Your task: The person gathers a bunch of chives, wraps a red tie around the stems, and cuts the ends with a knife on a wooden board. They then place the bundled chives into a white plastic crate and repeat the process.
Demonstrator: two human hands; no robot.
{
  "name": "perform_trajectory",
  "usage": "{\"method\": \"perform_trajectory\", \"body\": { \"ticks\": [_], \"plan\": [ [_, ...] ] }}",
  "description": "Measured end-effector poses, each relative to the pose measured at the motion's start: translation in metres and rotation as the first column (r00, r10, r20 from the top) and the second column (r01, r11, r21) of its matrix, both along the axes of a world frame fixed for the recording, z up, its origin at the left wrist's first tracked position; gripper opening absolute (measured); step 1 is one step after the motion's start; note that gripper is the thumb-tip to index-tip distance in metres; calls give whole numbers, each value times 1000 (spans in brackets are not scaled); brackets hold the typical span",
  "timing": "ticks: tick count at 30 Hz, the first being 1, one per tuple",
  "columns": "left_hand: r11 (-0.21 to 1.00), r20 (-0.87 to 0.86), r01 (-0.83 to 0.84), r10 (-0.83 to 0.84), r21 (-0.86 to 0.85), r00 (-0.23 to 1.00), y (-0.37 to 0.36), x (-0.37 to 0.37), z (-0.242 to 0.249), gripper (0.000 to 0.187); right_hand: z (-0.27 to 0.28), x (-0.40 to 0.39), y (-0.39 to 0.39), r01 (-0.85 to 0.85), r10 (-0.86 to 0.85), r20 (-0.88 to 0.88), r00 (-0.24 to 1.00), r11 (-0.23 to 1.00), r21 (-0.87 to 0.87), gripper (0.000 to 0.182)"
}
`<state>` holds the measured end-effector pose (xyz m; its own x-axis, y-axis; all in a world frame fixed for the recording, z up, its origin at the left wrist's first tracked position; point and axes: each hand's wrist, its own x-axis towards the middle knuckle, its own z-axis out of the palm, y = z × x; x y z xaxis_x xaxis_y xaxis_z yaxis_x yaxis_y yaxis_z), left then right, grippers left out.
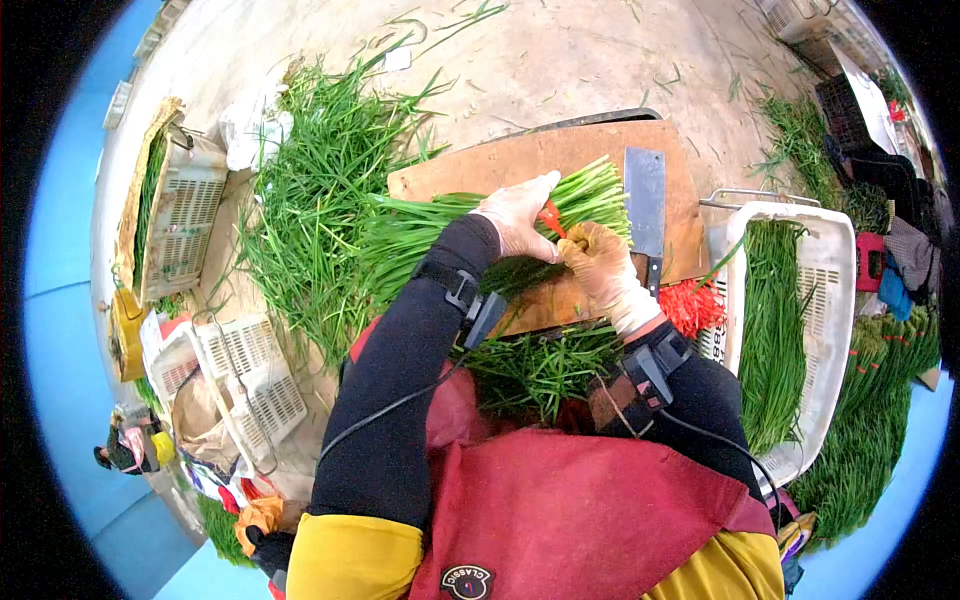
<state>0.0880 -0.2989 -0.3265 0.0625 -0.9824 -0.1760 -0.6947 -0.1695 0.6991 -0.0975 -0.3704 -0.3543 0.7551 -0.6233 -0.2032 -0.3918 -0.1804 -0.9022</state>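
A bundle of green chives (590,195) lies across a brown board (450,178), its pale cut stems to the right and its leaves to the left. A red tie (550,216) shows at the bundle's middle. My left hand (518,215), in a thin glove, is closed over the bundle just left of the tie. Pressed together against the tie's lower end are the gloved fingers of my right hand (600,268); their tips are partly hidden. A cleaver (645,190) lies on the board to the right, its dark handle near my right wrist.
Loose chives (320,190) are heaped left of the board, with more chives (545,370) in front of me. Red ties (692,308) lie by the board's right corner. A white crate (838,300) holds chives at right. More crates (250,370) stand at left. A person (130,445) is far left.
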Motion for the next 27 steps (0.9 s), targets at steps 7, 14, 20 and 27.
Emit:
{"method": "perform_trajectory", "body": {
  "ticks": [7, 14, 20, 27],
  "plan": [
    [999, 93, -50, 51, -18, 994, 2, -10, -2, 105, -6, 0, -7, -52, 50, 44, 998, 997, 49, 19],
    [996, 180, -68, 79, -65, 981, 3, -12, -5, 107, -7, -1, -19, -142, 130, 68, 989, 964, 223, 18],
    [996, 228, -56, 70, -66, 971, 3, -14, -5, 108, 13, 0, -21, -151, 159, 2, 987, 933, 327, 18],
    [992, 241, -71, 94, -104, 966, 5, -17, -4, 109, 34, 6, -25, -84, 125, -59, 990, 883, 462, 15]
  ]
}}
